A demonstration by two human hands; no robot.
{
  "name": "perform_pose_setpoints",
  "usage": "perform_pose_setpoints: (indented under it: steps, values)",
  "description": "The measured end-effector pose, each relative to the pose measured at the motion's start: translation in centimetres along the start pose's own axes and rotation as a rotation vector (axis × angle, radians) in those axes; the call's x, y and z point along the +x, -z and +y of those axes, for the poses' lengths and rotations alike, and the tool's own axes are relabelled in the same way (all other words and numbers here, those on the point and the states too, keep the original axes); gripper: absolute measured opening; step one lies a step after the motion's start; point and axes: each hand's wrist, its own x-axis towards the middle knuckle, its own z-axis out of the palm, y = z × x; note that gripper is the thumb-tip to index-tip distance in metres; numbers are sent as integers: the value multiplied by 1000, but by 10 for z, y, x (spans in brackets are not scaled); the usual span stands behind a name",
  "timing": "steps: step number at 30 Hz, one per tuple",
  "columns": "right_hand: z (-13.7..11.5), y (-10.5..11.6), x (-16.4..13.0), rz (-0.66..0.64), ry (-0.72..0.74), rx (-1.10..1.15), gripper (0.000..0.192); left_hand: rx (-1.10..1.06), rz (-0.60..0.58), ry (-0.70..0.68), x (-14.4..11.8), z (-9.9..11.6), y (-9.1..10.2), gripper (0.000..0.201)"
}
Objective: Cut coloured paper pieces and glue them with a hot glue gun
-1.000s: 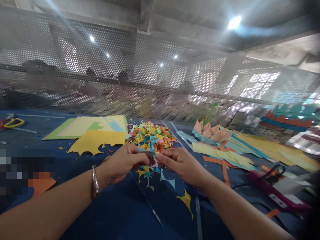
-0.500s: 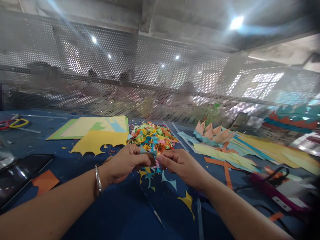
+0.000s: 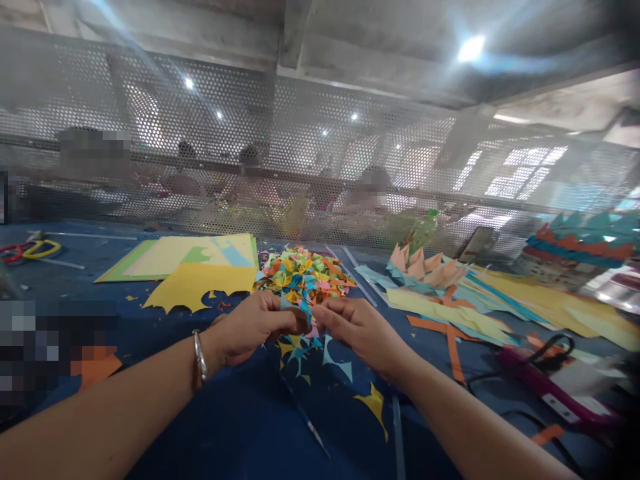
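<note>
A small piece of light blue paper (image 3: 303, 308) is pinched between my two hands. My left hand (image 3: 255, 325), with a silver bangle at the wrist, is closed on its left side. My right hand (image 3: 356, 328) has thumb and forefinger pressed together at its right edge; a thin dark tip shows there, too small to name. Right behind my fingers rises a heap of small colourful paper pieces (image 3: 295, 270). Blue and yellow paper scraps (image 3: 337, 360) lie below my hands on the blue table (image 3: 240, 427).
Paper sheets (image 3: 165, 257) and a cut yellow sheet (image 3: 185, 283) lie left of the heap, scissors (image 3: 43, 249) at far left. To the right are folded peach paper points (image 3: 423, 263), paper strips (image 3: 450, 313) and a purple power strip (image 3: 555, 393). A perforated metal screen (image 3: 320, 160) stands behind.
The light blue paper between my fingers has turned and now looks curled. My hands have stayed almost in the same place.
</note>
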Motion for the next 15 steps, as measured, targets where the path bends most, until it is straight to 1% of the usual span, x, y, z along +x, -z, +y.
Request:
perform_pose_setpoints:
  steps: [2,4,6,9,12,15]
  values:
    - [1,-2,1,2,8,32,38,15,-23,-18,-1,0,-1,11]
    - [1,-5,1,-3,24,48,30,51,-29,-18,-2,0,-3,12]
    - [1,-7,2,-17,28,47,23,104,-17,-3,-3,-1,-4,13]
    - [2,-8,2,-9,24,46,17,141,5,17,-3,-1,-5,14]
    - [3,-8,2,42,42,66,17,91,48,26,-4,1,-6,10]
    - [4,-8,3,116,56,111,18,0,100,3,-4,1,-8,10]
